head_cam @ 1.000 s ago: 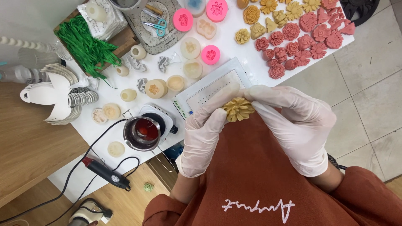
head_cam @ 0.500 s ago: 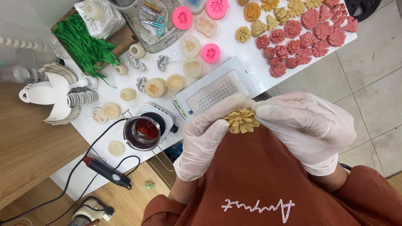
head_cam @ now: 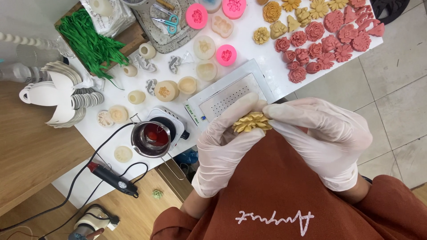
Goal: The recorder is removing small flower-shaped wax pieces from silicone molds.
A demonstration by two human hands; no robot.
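A yellow wax flower (head_cam: pixel 252 122) was held above the near edge of the white surface (head_cam: pixel 271 89), in front of the person's rust-coloured apron (head_cam: pixel 275 178). It was pinched from both sides: the gloved left hand (head_cam: pixel 224 142) was closed on its left edge, thumb and forefinger clamped on the petals, and the gloved right hand (head_cam: pixel 322 133) was closed on its right edge, fingertips pressed to the rim. Each grip was thus shut on the flower, with no gap visible between glove and petal.

Just beyond the flower a white perforated tray (head_cam: pixel 231 95) lay on the surface. To its left a small metal pot of red melted wax (head_cam: pixel 151 135) sat on a white heater (head_cam: pixel 171 122), its cord trailing off the surface. Farther off were pink silicone moulds (head_cam: pixel 227 54), cream wax pieces (head_cam: pixel 167 90), rows of red wax flowers (head_cam: pixel 329 42) and yellow wax flowers (head_cam: pixel 284 18), and a box of green strips (head_cam: pixel 91 40).

Thin petals were judged likely to snap or deform if the pinch were tightened or the piece twisted. A slip from smooth gloves could drop it onto the tiled floor (head_cam: pixel 391 98), and a careless elbow near the cord could tip the hot pot.
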